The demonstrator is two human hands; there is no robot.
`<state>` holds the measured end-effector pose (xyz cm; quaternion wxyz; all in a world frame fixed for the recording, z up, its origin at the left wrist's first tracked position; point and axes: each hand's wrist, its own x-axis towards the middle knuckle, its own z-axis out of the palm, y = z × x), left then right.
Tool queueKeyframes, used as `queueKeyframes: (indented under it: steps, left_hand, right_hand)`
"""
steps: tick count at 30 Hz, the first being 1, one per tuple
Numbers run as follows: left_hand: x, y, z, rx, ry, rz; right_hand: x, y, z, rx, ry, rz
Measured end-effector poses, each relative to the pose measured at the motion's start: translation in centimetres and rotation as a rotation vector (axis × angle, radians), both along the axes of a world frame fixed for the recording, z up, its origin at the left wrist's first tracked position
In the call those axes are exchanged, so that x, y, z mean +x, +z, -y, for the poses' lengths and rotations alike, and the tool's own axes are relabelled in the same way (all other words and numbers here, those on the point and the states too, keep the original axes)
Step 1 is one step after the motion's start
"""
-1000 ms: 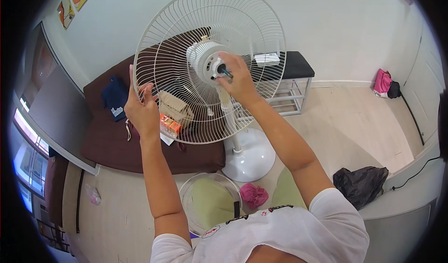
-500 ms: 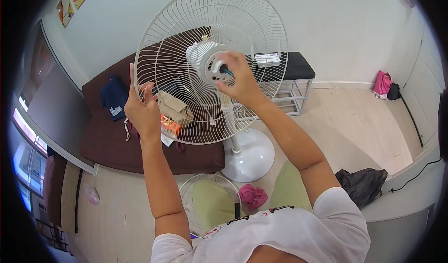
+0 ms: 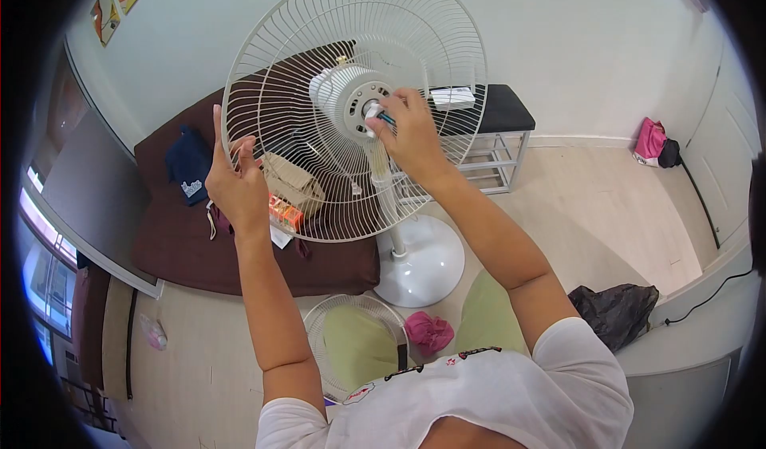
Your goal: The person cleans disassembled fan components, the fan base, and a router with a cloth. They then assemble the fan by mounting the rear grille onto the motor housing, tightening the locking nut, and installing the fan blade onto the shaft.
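A white stand fan with a round wire grille (image 3: 279, 30) stands in front of me, with no blades showing. My left hand (image 3: 239, 182) grips the left rim of the grille, index finger pointing up outside it. At the centre, my right hand (image 3: 405, 134) pinches a small white part (image 3: 373, 112) at the front of the motor housing (image 3: 351, 90). A dark teal shaft pokes out between its fingers. Below, the fan's glossy white base (image 3: 420, 269) rests on the floor.
A brown sofa (image 3: 179, 242) behind the fan holds a beige bag (image 3: 292, 182), an orange pack and a blue cloth. A black-topped bench (image 3: 507, 110) stands behind right. Near my knees lie another wire grille (image 3: 315, 329) and a pink cloth (image 3: 428, 333). A black plastic bag (image 3: 614, 313) lies right.
My right hand has closed its thumb and fingers on the white part, after being spread wider around the hub. The left hand keeps its place on the rim. The view has shifted slightly.
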<state>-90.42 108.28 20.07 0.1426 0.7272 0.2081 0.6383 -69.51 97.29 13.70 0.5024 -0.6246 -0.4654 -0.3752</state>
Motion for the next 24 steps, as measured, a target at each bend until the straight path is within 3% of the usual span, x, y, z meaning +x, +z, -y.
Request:
queueKeyframes:
  steps: [2,9,15,18,20,24]
  left_hand:
    - [0.1,0.0,0.0,-0.01,-0.006,0.008]
    - [0.1,-0.1,-0.6,0.007,-0.011,0.004]
    - [-0.1,0.2,0.2,-0.044,-0.01,-0.025]
    - [0.1,0.3,0.4,-0.048,0.0,-0.03]
    - [0.1,0.2,0.3,-0.055,0.003,-0.024]
    - [0.5,-0.1,-0.2,-0.014,0.011,0.02]
  right_hand:
    - [-0.5,-0.1,-0.2,0.041,0.264,-0.123]
    - [-0.3,0.8,-0.6,0.113,0.153,0.0]
    - [-1.3,1.0,-0.1,-0.023,0.18,-0.259]
    - [-0.9,0.6,-0.7,-0.013,0.169,-0.209]
    - [-0.3,0.3,-1.4,-0.009,0.085,0.186]
    - [-0.5,1.2,-1.1,-0.015,0.143,0.19]
